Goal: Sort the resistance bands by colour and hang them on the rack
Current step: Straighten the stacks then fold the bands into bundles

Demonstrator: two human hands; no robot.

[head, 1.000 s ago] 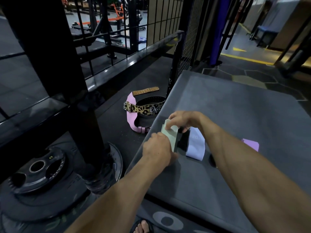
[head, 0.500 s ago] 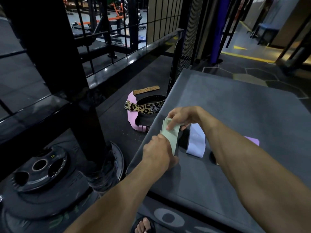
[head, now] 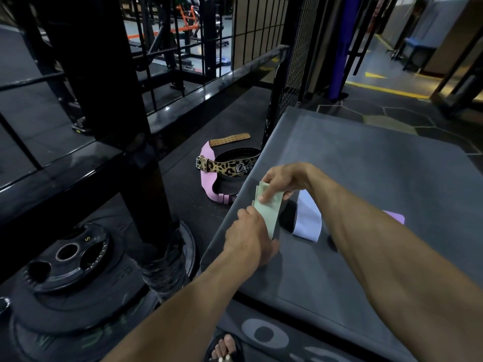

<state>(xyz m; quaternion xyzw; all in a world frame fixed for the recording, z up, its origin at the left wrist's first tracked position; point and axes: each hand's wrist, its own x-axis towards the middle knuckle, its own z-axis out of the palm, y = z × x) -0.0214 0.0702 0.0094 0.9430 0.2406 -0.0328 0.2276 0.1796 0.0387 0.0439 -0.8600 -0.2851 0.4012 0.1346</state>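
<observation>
Both hands have lifted the pale green resistance bands (head: 269,214) a little higher off the grey padded platform (head: 366,163) than a second ago, and the stack now fans slightly at its upper end. Left hand (head: 248,240) grips the lower end of the green stack, fingers curled round its edge, while the right hand (head: 283,182) pinches the upper end, forefinger laid flat across the top band. Just beside them to the right, a lavender resistance band (head: 307,223) lies flat on the platform, with a dark band or shadow between it and the green stack that is too dim to tell apart. A purple band (head: 394,216) peeks out behind the right forearm, farther right on the same surface. On the dark floor left of the platform lie a leopard-print lifting belt (head: 230,167), a pink belt (head: 209,180) and a tan leather strap (head: 230,139). Black weight plates (head: 70,259) are stacked at lower left around a black rack post (head: 104,74)
</observation>
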